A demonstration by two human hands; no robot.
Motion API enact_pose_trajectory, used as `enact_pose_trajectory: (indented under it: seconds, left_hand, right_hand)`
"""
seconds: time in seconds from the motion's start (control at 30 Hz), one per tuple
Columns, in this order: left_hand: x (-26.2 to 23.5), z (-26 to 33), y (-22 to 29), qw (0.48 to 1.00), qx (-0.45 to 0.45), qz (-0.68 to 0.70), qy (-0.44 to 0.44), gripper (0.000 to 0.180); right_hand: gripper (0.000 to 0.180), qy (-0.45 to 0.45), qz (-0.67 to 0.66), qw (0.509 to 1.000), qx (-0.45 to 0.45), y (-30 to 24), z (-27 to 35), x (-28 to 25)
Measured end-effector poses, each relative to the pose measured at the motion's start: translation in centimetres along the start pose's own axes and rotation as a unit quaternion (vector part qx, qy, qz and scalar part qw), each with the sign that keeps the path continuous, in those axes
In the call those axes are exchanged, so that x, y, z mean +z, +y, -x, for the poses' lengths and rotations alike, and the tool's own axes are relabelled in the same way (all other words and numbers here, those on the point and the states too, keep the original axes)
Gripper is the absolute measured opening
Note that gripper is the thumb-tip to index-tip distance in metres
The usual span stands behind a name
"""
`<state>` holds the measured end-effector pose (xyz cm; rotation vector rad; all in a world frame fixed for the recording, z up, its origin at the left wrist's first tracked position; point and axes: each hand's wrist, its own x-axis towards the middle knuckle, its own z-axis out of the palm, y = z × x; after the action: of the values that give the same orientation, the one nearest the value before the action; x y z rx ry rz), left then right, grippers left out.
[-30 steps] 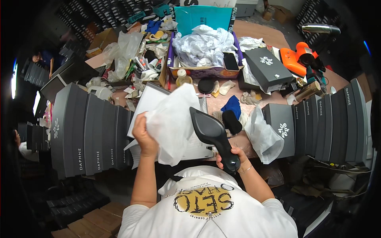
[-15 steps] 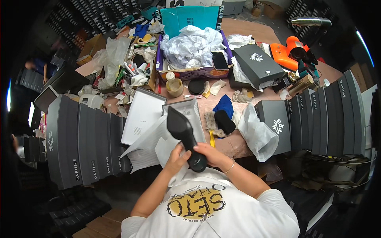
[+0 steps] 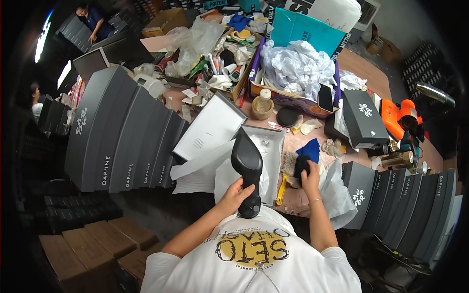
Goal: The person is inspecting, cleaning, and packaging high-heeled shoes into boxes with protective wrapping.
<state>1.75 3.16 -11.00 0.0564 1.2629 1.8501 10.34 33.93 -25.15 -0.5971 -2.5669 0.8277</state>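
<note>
A black shoe (image 3: 246, 158), its sole turned up, is held upright in front of my chest. My left hand (image 3: 235, 195) wraps around its narrow middle near the heel. Over at the right, the fingers of my right hand (image 3: 310, 179) close on a dark oval pad (image 3: 301, 165) lying by a blue cloth (image 3: 309, 148). Beside that pad is a brush (image 3: 282, 188) with a yellow handle and pale bristles. Behind the shoe sits an opened grey shoebox (image 3: 276, 141) with white tissue paper (image 3: 225, 172) spilling out.
Dark shoeboxes stand in rows at left (image 3: 105, 132) and right (image 3: 398, 195). A purple carton (image 3: 293, 103) of crumpled paper carries a phone (image 3: 325, 97). Near it are a bottle (image 3: 264, 103) and a round black tin (image 3: 287, 117). Another person (image 3: 95, 22) is at far left.
My right hand has left the shoe and reached right onto the dark pad. My left hand keeps hold of the shoe. The whole view has tilted and shifted.
</note>
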Motion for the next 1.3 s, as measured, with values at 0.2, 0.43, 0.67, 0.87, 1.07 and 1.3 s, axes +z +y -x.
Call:
enact_pose_trajectory:
  seconds: [0.2,0.43,0.67,0.87,1.07,1.3]
  left_hand:
    - [0.1,0.5,-0.7,0.990,0.039,-0.108,-0.085,0.070]
    - [-1.2,0.8,-2.6,0.996,0.005,-0.067,-0.058,0.082]
    - [0.4,1.4,-2.3,0.990,-0.012,-0.116,-0.082,0.095]
    - [0.1,1.7,-2.2,0.987,0.038,-0.145,-0.061,0.090]
    - [-0.1,1.0,-1.9,0.987,-0.014,-0.132,-0.093,0.093]
    - [0.7,0.3,-0.8,0.974,-0.071,-0.152,-0.150,0.088]
  right_hand:
    - [0.047,-0.117,-0.190,0.959,-0.177,-19.3,-2.8,-8.0]
    - [0.038,-0.415,-0.324,0.845,-0.099,-20.3,2.2,-6.7]
    - [0.040,-0.113,-0.148,0.960,-0.207,-20.2,-1.6,-2.5]
    - [0.037,-0.307,-0.188,0.893,-0.269,-19.3,1.9,-5.8]
    - [0.042,-0.112,-0.188,0.947,-0.236,-20.3,-1.1,-3.3]
    - [0.026,-0.090,-0.152,0.963,-0.203,-17.8,-9.9,-1.1]
